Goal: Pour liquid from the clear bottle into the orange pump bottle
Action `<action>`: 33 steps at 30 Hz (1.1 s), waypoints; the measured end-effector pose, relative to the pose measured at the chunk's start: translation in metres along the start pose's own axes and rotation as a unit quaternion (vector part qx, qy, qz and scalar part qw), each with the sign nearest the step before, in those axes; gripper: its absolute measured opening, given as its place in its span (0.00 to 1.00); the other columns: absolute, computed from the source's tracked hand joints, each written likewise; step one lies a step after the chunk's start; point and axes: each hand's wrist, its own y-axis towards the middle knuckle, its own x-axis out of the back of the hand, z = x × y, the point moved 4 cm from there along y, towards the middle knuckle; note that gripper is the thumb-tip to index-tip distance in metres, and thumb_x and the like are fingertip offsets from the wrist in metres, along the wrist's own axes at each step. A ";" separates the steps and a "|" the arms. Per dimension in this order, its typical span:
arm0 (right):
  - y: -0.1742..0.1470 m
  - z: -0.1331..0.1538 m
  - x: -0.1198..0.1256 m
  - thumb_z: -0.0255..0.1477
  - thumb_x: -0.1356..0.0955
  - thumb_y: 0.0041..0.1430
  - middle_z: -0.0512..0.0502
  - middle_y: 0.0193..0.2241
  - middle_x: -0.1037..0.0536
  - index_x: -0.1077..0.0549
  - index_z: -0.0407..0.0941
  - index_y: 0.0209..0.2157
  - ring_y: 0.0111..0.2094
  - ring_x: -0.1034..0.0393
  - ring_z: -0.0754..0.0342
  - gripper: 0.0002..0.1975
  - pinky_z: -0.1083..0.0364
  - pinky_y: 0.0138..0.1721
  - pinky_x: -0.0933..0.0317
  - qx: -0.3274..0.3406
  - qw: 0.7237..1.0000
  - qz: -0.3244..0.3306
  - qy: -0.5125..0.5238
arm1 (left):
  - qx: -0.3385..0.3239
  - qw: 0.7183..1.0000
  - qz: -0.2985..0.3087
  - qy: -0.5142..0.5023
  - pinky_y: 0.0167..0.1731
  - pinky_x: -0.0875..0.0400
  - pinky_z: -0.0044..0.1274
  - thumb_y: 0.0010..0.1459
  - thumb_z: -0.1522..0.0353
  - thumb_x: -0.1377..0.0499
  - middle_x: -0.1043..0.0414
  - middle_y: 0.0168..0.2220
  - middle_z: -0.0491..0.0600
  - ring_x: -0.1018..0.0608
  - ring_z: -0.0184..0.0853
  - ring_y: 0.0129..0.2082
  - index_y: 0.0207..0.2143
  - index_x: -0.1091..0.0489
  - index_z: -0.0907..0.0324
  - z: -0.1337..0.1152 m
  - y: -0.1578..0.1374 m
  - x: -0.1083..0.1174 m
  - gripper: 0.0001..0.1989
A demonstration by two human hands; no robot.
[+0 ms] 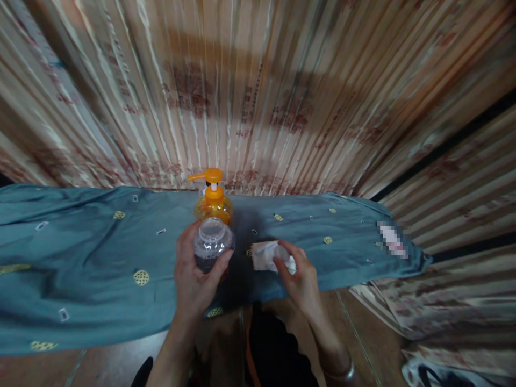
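Observation:
My left hand (195, 277) is wrapped round a clear, rounded plastic bottle (213, 244), its wide mouth uncovered and tipped toward me; the lower part looks dark. Just behind it stands a pump bottle (213, 201) with an orange pump head and orange contents, partly hidden by the clear bottle. Over to the right, my right hand (300, 274) pinches a small round translucent cap (281, 253) between thumb and fingers. Beneath the cap lies a crumpled white tissue (263, 256) on the cloth; whether the fingers also grip the tissue is hard to see.
A teal cloth (97, 242) with pineapple prints covers the long narrow surface. Patterned pleated curtains (242, 107) hang right behind it and on the right side. A blurred-out pale item (392, 239) lies near the right end. Tiled floor (350, 317) shows below the front edge.

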 end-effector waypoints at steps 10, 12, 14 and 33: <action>-0.002 -0.170 0.051 0.48 0.40 0.61 0.29 0.43 0.17 0.23 0.46 0.43 0.46 0.24 0.34 0.24 0.36 0.51 0.29 -0.092 0.974 -0.050 -0.199 | 0.047 0.998 0.016 -0.027 0.62 0.35 0.46 0.59 0.59 0.31 0.32 0.63 0.63 0.29 0.52 0.63 0.66 0.36 0.56 0.007 -0.004 0.001 0.35; -0.001 -0.173 0.050 0.49 0.40 0.61 0.27 0.43 0.18 0.23 0.45 0.43 0.47 0.24 0.32 0.26 0.33 0.51 0.30 -0.089 0.975 -0.050 -0.197 | 0.055 0.998 0.011 -0.036 0.61 0.35 0.46 0.59 0.59 0.31 0.31 0.63 0.62 0.28 0.51 0.62 0.65 0.36 0.56 0.010 -0.006 -0.001 0.35; -0.001 -0.168 0.047 0.50 0.40 0.60 0.25 0.45 0.19 0.24 0.43 0.45 0.49 0.25 0.31 0.27 0.31 0.54 0.32 -0.082 0.976 -0.054 -0.196 | 0.060 0.998 0.000 -0.030 0.61 0.34 0.46 0.58 0.58 0.31 0.31 0.63 0.61 0.27 0.51 0.62 0.65 0.36 0.56 0.011 -0.008 -0.001 0.36; 0.127 0.113 -0.076 0.44 0.26 0.59 0.37 0.61 0.24 0.32 0.44 0.62 0.63 0.30 0.44 0.35 0.45 0.63 0.37 0.174 0.958 0.167 0.156 | 0.064 0.997 -0.021 -0.034 0.61 0.34 0.46 0.51 0.53 0.27 0.38 0.67 0.63 0.30 0.53 0.65 0.71 0.48 0.52 0.013 -0.020 -0.005 0.52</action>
